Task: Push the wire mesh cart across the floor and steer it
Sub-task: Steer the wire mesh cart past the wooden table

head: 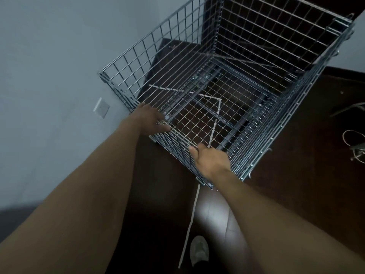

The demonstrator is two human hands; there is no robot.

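A large silver wire mesh cart (296,107) stands on a dark brown floor, open at the top and empty inside. Its near top rim runs diagonally from upper left to lower right. My left hand (152,120) grips that rim near the left corner, fingers curled over the wire. My right hand (210,160) grips the same rim further right, close to the near right corner. Both arms are stretched forward. The cart's wheels are mostly hidden under its mesh bottom.
A pale grey wall (49,76) with a white switch plate (101,110) runs along the cart's left side, very close to it. White tape lines (190,224) mark the floor. Loose cords (353,147) lie at the right edge. My shoe (199,251) shows below.
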